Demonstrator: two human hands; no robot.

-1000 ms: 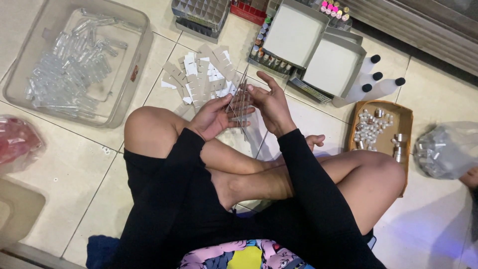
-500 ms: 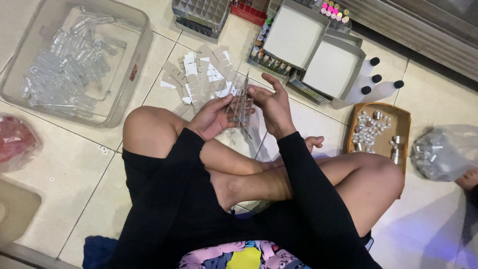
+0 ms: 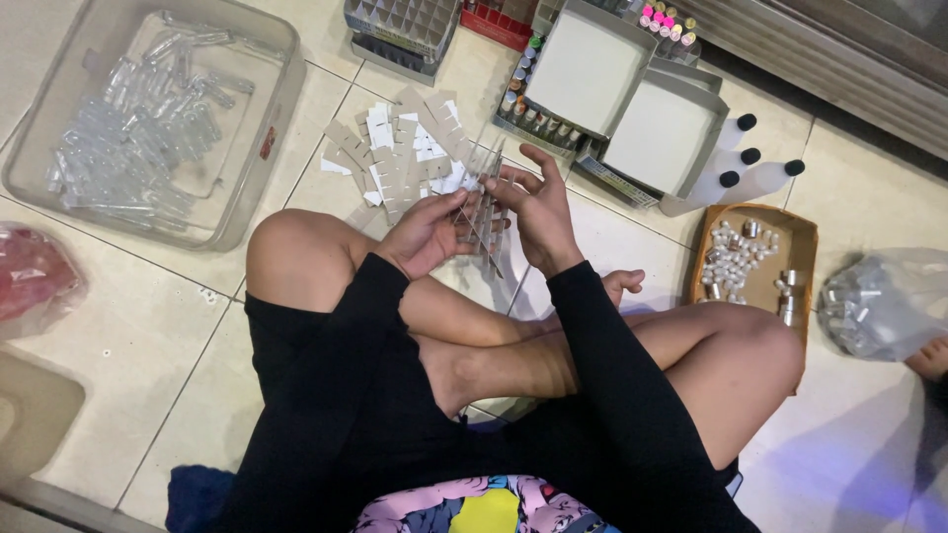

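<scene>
Little has shifted since a second ago: both hands stay above the tiled floor. Left hand and right hand grip the slotted cardboard divider grid between them, fingers pinched narrow.

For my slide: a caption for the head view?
Both hands, left hand and right hand, hold a cardboard grid above the tiled floor.

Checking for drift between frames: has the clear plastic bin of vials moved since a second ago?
No. The clear plastic bin of vials keeps the same place against the floor tile grout lines and the pile of slotted cardboard strips.
</scene>
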